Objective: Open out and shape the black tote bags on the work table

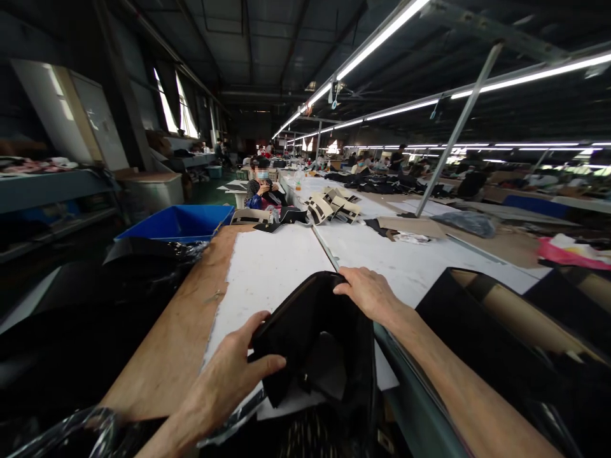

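A black bag-like piece stands open on the white-covered worktable right in front of me. My left hand grips its near left edge, thumb pressed over the rim. My right hand holds the far right rim, fingers curled over the edge. The opening shows a dark inside with a lighter panel.
A blue bin stands left of the table beside dark plastic-wrapped piles. Black rolls on cardboard cores lie at right. Striped black-and-cream pieces sit further up the table. A seated person works beyond; other workers are far back.
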`<state>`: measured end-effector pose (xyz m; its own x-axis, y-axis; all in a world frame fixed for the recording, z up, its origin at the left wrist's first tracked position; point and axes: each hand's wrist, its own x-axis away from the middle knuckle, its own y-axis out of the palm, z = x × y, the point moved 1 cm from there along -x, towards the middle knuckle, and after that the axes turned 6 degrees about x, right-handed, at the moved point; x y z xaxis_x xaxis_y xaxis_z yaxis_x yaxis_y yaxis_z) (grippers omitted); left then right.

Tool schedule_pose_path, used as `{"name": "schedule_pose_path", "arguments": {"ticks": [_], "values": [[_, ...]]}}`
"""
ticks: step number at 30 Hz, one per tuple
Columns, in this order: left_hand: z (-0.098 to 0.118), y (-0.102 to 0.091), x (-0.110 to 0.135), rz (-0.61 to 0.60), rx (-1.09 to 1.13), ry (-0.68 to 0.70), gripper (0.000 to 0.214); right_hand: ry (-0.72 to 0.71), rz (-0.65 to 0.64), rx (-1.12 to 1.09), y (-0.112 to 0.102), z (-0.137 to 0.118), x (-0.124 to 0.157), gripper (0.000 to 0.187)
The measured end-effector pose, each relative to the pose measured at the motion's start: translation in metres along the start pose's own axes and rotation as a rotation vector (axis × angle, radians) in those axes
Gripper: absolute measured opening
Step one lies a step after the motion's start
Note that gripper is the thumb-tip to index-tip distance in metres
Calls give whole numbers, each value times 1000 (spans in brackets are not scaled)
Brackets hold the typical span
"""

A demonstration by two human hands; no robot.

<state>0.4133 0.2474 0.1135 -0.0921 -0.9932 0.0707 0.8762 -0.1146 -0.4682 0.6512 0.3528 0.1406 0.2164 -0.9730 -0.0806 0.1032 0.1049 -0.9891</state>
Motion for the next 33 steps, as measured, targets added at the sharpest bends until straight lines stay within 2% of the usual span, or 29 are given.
{"name": "schedule_pose_path", "arguments": {"ticks": [4,9,12,15,18,20,22,24,26,29,33], "values": [[-12,7,-20,-145,179,81,31,-54,14,-96,-3,19,5,8],[-17,-1,-66,-287,260,201,26,29,-24,-203,-6,59,26,13],[-16,-3,-83,-374,274,214,25,56,-52,-243,-1,68,37,16],[-17,-1,-88,-393,309,204,22,76,-68,-205,3,63,40,17],[-22,2,-85,-368,381,223,22,63,-57,-90,-2,50,39,9],[-25,3,-82,-353,390,245,25,32,-30,-33,-7,39,37,26],[-26,3,-79,-334,363,257,26,-29,55,-14,-12,29,35,45],[-27,3,-78,-303,338,269,25,-110,161,-77,-15,20,33,50],[-26,3,-77,-279,320,282,25,-171,189,-252,-15,14,32,44],[-22,5,-75,-255,295,292,24,-198,129,-493,-12,6,29,30],[-15,8,-69,-235,282,273,24,-187,154,-506,-9,-6,28,12]]}}
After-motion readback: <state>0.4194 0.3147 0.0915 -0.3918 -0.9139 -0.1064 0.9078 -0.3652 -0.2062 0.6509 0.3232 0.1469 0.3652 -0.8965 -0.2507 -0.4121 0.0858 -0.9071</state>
